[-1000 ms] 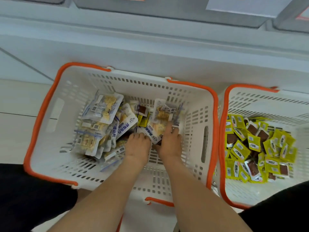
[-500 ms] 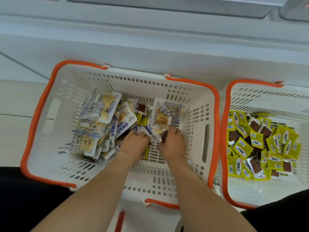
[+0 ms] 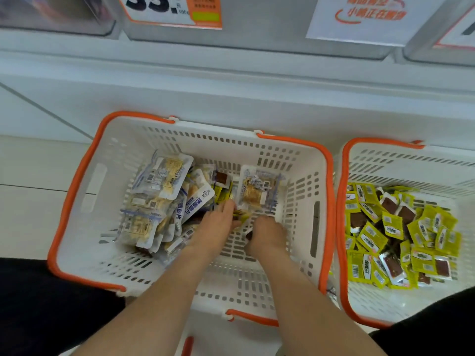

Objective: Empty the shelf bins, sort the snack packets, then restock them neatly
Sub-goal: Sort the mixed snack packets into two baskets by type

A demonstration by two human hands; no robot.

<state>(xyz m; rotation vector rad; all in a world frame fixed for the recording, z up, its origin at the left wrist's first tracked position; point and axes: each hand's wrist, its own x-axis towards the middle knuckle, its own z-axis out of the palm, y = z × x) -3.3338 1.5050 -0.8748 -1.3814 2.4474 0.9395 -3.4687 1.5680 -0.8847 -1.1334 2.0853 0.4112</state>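
Note:
A white basket with an orange rim holds a heap of white-and-blue snack packets on its left side. A few small yellow packets lie in the middle, and one more white packet leans at the back. Both my hands are inside this basket. My left hand is curled over small yellow packets beside the heap. My right hand is closed in a fist with a small dark packet showing at its thumb side. A second basket on the right holds several yellow and brown packets.
Both baskets stand on a pale floor against a white shelf base. Price signs and clear bin fronts hang above. My dark-clothed knees flank the left basket. The near right part of the left basket shows bare slotted bottom.
My right hand has drawn back toward me and closed into a fist on a dark packet. My left hand has shifted right onto the yellow packets. The view has tilted up to the shelf signs.

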